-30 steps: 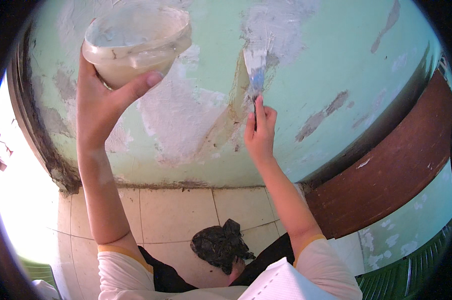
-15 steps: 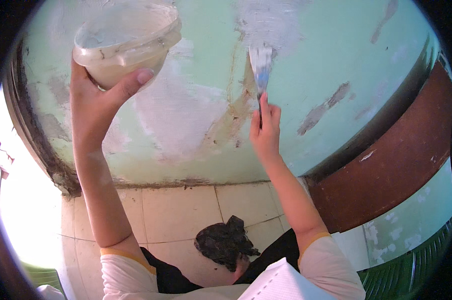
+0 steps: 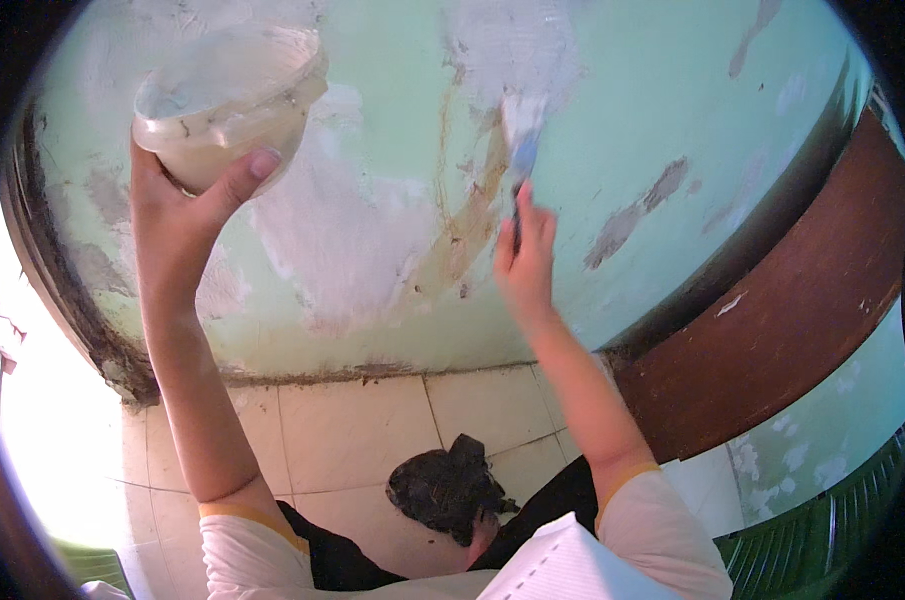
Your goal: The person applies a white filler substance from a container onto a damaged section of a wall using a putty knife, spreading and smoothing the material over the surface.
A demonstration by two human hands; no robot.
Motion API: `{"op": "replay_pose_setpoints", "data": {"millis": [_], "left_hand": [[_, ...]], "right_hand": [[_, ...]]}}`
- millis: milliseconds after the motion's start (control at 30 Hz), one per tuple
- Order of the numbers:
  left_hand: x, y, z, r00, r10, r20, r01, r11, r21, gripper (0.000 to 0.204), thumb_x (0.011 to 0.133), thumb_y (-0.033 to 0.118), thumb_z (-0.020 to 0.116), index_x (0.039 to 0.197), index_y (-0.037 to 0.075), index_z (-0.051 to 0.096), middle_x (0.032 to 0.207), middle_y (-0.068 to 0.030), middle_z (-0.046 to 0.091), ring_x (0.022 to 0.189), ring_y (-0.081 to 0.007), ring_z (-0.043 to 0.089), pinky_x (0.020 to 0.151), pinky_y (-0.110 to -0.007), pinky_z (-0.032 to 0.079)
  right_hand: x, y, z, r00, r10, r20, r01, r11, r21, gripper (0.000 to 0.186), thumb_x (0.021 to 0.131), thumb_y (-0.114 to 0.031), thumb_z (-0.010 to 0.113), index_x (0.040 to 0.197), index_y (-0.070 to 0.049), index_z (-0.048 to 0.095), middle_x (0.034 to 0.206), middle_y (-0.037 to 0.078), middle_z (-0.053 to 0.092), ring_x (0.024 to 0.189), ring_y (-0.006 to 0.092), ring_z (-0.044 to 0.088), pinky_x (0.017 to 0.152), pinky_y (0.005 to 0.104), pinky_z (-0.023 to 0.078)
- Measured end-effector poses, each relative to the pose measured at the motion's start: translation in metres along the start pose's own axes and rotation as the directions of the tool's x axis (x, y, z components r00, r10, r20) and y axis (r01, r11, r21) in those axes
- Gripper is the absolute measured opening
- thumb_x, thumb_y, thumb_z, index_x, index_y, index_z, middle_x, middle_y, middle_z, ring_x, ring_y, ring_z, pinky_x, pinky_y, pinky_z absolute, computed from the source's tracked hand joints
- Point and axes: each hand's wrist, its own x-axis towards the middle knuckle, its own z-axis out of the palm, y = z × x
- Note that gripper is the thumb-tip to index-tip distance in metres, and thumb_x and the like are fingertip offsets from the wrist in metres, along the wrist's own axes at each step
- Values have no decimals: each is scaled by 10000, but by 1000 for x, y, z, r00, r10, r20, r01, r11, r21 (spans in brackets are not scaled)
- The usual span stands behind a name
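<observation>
My left hand (image 3: 195,205) holds up a translucent plastic tub (image 3: 238,118) at the upper left, thumb on its near side and fingers mostly hidden behind. Whitish smears coat its inside and its rim looks chipped. In my right hand (image 3: 529,245) is a putty knife (image 3: 523,135), gripped by its dark handle, with one finger stretched along it. White paste covers its blade, which lies against the green wall (image 3: 393,100) at the lower edge of a white patch (image 3: 513,45). Below that patch runs a brownish bare streak (image 3: 473,215).
Another broad white patch (image 3: 343,235) lies on the wall, with grey scars (image 3: 638,212) to the right. A brown panel (image 3: 773,300) curves along the right side. On the tiled floor (image 3: 348,430) sits crumpled black plastic (image 3: 451,488) by my foot. Green slatted furniture (image 3: 823,530) stands lower right.
The tub and my left hand have shifted slightly left and down in view. The putty knife has tilted a little more to the right against the wall, still held in my right hand.
</observation>
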Motion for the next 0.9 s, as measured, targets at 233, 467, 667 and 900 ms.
{"op": "replay_pose_setpoints", "data": {"millis": [233,467,667,900], "left_hand": [[3,-15,-11,994,-50,-93,50,999,-2,966,641,387,948,1376,-25,475,1226,-202,635,1129,-305,648,953,-389,557],[0,-3,-3,999,31,-38,-33,999,-39,860,728,323,912,1382,-24,473,1259,-185,626,1163,-296,630,1001,-387,523],[1,0,-7,999,-13,-36,10,996,-88,949,649,329,951,1383,-28,468,1244,-197,631,1153,-292,636,971,-386,543],[5,0,-10,998,65,14,-62,983,-173,991,671,237,942,1447,-37,390,1270,-196,615,1152,-281,644,955,-377,570]], "right_hand": [[-1,-16,-18,996,-61,-68,62,998,11,534,1008,-41,540,1516,29,389,1134,197,548,1006,323,510,911,414,456],[131,-24,-34,957,-179,-226,173,984,-48,560,998,-50,551,1535,-38,391,1151,205,507,964,345,564,850,421,506],[101,-26,-19,989,-69,-130,64,997,-39,590,998,-62,567,1557,-73,378,1103,186,501,912,321,579,817,399,516],[1,-30,-8,998,-54,-27,55,998,32,592,990,-44,572,1549,-37,376,1126,196,513,943,316,552,840,399,500]]}}
